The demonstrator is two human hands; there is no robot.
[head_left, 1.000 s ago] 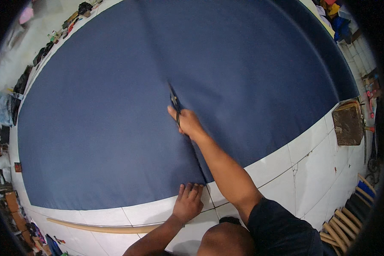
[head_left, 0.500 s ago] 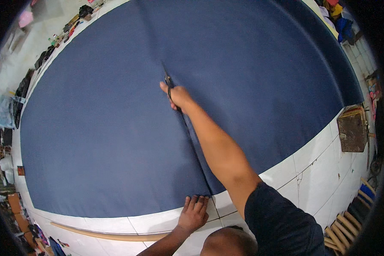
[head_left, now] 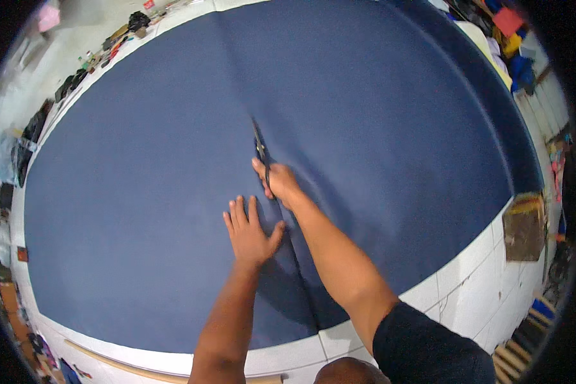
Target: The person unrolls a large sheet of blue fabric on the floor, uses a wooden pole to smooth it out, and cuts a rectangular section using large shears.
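Observation:
A wide sheet of dark blue fabric (head_left: 141, 185) lies spread over the tiled floor. My right hand (head_left: 280, 180) grips a pair of dark scissors (head_left: 260, 147) near the middle of the sheet, their blades pointing away from me along the fabric. Behind the scissors a cut runs back to the near edge, with the two sides slightly parted. My left hand (head_left: 252, 233) rests on the fabric just left of the cut, fingers spread and holding nothing.
A long wooden pole (head_left: 121, 367) lies on the white tiles (head_left: 288, 361) along the near edge. At the right stands a worn brown box (head_left: 523, 232), with several wooden rods (head_left: 511, 360) nearer me. The sheet's right side forms a thick dark fold or roll (head_left: 493, 121). Clutter lines the left wall.
My left hand has moved from the fabric's near edge up onto the sheet, beside the cut. The whole scene has shifted down in view; the right hand still holds the scissors.

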